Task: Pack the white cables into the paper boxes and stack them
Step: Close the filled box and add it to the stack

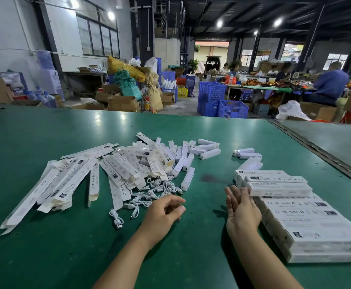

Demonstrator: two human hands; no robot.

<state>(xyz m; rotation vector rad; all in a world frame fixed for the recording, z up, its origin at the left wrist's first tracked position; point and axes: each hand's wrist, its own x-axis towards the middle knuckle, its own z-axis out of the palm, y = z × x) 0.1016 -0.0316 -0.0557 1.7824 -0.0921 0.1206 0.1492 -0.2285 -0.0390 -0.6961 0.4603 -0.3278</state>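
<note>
Left hand [166, 209] is curling loosely, holding nothing; cables [155, 192] are lying just beside it at 11 o'clock. Right hand [241, 211] is opening flat, straight fingers touching the stack [308, 224] at 3 o'clock. Flat boxes [66, 184] are lying at 9 o'clock.

Print on box stack [308, 226] blurred; cable pile [160, 190] partly under flat boxes [126, 170]; forearms [126, 257] cut at bottom edge.

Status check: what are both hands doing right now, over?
Left hand loosely curled, empty, beside white cables. Right hand flat against packed box stack. Nothing in the way.
</note>
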